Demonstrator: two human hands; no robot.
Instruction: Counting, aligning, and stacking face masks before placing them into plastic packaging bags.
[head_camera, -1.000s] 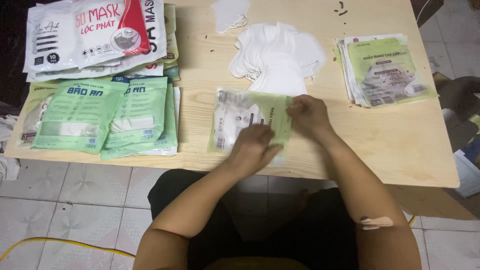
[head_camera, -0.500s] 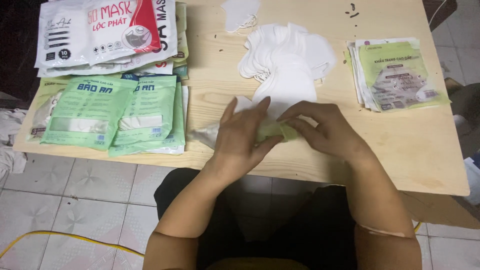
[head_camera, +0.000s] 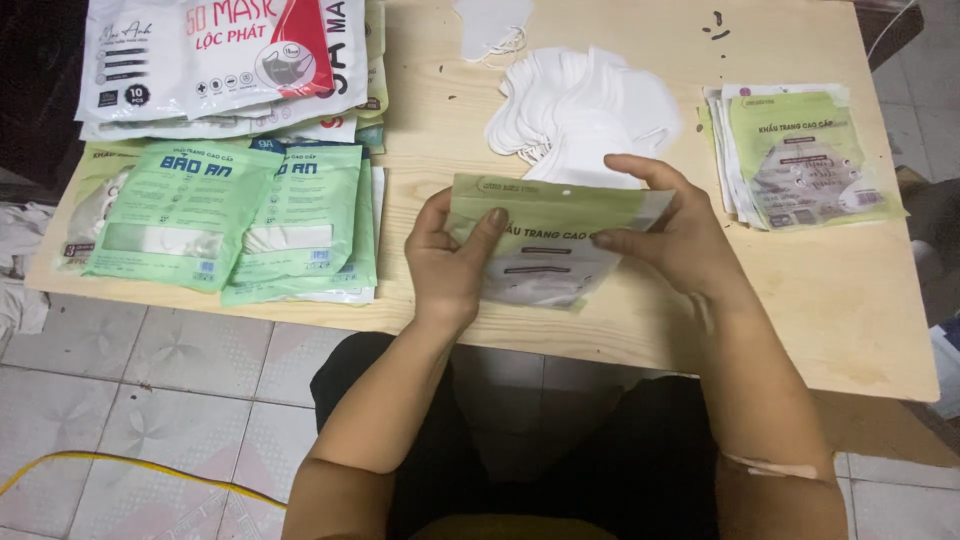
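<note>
My left hand (head_camera: 448, 262) and my right hand (head_camera: 667, 232) both grip a light green plastic pouch (head_camera: 552, 245) with a clear window, lifted a little above the front of the wooden table (head_camera: 860, 310). The left thumb presses on the pouch's top left part. The right fingers pinch its top right edge. Something white shows through the window. Just behind the pouch lies a heap of white face masks (head_camera: 585, 110).
A stack of green pouches (head_camera: 805, 155) lies at the right. Filled green packs (head_camera: 240, 215) lie at the left, with large white mask bags (head_camera: 225, 55) behind them. One loose white mask (head_camera: 492, 22) sits at the far edge. Tiled floor with a yellow cable (head_camera: 130, 465) lies below.
The pouch lay flat under my hands a second ago. Both hands have since lifted it off the table and turned it upright to face me.
</note>
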